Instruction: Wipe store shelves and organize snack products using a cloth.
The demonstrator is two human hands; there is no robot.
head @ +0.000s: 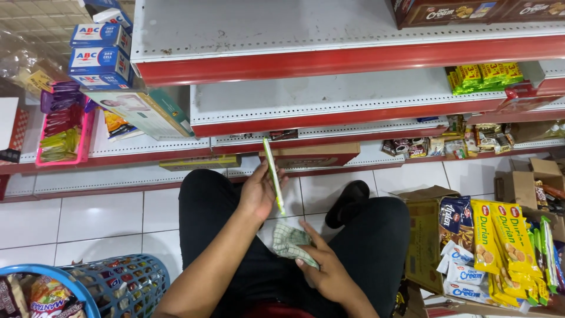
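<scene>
**Slim packet held edge-on above the lap**

The slim packet (272,175), green and white, is seen edge-on, its long axis running nearly upright in the view and tilted slightly, top end toward the shelves and lower end toward the knees. It sits in the left hand (259,191), whose fingers wrap around its lower half. It is above the person's dark-trousered lap, in front of the lowest shelf (118,176).

Just below and to the right, the right hand (326,271) has its fingers closed on a checked cloth (292,241), green and white, bunched against the thigh.

To the right, an open cardboard box (425,235) holds biscuit packs: yellow packs (500,232) standing on end, a dark blue pack (456,221) beside them, and small white and blue packs (462,274) lying in front. A blue plastic basket (126,285) at lower left is filled with mixed snack packets.

On the shelves, a pink tray (84,144) at left carries purple and green sachets, with blue and white boxes (100,50) stacked above it. Yellow packs (482,76) lie on a middle shelf at right.
</scene>
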